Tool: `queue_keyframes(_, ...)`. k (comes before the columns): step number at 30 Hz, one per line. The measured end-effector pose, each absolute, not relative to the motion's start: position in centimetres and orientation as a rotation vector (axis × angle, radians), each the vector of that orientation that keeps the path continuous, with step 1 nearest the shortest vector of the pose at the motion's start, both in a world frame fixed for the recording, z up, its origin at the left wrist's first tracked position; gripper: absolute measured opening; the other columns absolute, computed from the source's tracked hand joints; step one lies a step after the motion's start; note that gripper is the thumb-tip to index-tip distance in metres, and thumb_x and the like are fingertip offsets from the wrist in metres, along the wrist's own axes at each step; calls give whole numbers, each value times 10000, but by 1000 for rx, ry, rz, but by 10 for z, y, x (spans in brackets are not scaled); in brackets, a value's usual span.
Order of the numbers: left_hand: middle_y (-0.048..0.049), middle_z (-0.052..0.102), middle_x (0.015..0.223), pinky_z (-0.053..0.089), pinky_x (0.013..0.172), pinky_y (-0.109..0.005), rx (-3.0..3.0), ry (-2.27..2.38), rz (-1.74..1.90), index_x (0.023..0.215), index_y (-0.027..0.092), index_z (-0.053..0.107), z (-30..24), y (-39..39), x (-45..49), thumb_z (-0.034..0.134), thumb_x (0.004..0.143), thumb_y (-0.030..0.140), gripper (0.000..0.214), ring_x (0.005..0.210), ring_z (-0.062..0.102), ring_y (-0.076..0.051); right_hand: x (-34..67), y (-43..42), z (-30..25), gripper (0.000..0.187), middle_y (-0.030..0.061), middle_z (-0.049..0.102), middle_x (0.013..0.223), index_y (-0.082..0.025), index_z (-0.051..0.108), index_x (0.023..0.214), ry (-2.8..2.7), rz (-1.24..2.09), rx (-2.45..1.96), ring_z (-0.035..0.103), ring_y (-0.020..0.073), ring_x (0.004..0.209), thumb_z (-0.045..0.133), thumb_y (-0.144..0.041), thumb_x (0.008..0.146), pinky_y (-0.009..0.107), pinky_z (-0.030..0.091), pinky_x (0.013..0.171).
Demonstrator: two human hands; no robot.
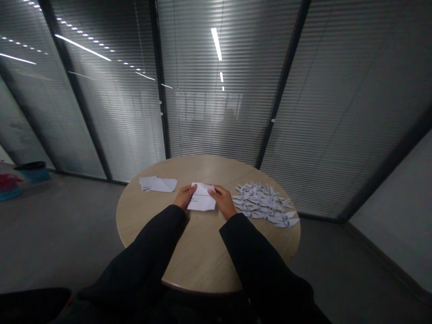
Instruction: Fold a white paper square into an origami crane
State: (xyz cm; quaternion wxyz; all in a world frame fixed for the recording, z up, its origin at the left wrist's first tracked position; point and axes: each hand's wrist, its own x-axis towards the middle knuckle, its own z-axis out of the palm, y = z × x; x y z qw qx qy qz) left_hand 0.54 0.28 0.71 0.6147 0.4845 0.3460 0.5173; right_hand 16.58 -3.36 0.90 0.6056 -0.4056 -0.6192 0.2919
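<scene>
- White paper sheet (202, 197), creased, lying between the hands
- Left hand (185, 196): flat, fingers extended onto the sheet's left edge, not gripping
- Right hand (221, 201): flat, fingers on the sheet's right edge, not gripping
- Left of left hand: folded paper sheets (158, 183)
- Right of right hand: heap of origami cranes (263, 203)
- Under both hands: round wooden table (199, 256)

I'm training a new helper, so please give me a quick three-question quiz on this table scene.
1. True or false: the paper cranes lie beyond the right hand, on its outer side.
2. Which is nearer the folded paper sheets: the left hand or the right hand?
3. What lies between the two hands on the round wooden table?

Key: 1. True. 2. The left hand. 3. A white paper sheet.
</scene>
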Motion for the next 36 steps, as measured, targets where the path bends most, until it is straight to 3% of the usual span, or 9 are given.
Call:
queue_keyframes(4,-63,662,687,447,552,-269,1185,751,1150,809,94,635,6,2,6,788,545,359,404,558,583,-140,167,-32,6,244,33,635,746,-153,649,815,-1411,726,-999,558,160,689,599,-376,729,259,447,588)
queue_keyframes(8,-77,667,695,446,560,-269,1219,782,1168,768,80,631,8,0,7,813,504,326,404,566,579,-140,168,-30,4,251,5,595,648,-150,608,717,-1401,719,-1058,523,144,608,600,-401,711,245,410,539)
queue_keyframes(19,-33,632,637,413,524,-240,1278,796,1204,758,104,601,1,4,8,798,542,293,348,536,556,-120,170,-22,-2,206,35,660,728,-150,614,731,-1347,766,-1052,590,170,677,602,-349,681,265,455,595)
queue_keyframes(25,-63,666,687,447,528,-252,1163,768,1141,834,98,636,4,3,6,766,597,296,335,549,588,-137,170,-27,3,311,76,693,949,-160,661,992,-1333,810,-941,629,176,783,579,-295,724,276,481,665)
queue_keyframes(27,-61,661,651,449,508,-247,1103,777,1130,807,94,638,5,3,5,753,618,290,296,521,584,-133,169,-29,5,293,82,687,1002,-168,681,995,-1388,774,-925,627,179,836,563,-276,748,287,480,716)
queue_keyframes(31,-51,640,582,443,461,-238,1000,807,1136,730,94,623,5,6,3,732,649,269,222,460,566,-126,169,-33,7,244,68,689,964,-197,719,924,-1528,639,-929,616,173,870,528,-195,772,293,467,770)
queue_keyframes(36,-28,601,518,415,426,-222,957,795,1158,682,102,602,-1,15,1,720,664,301,232,421,542,-119,168,-36,8,255,60,635,881,-211,733,899,-1701,452,-921,588,146,802,517,-133,789,264,455,715)
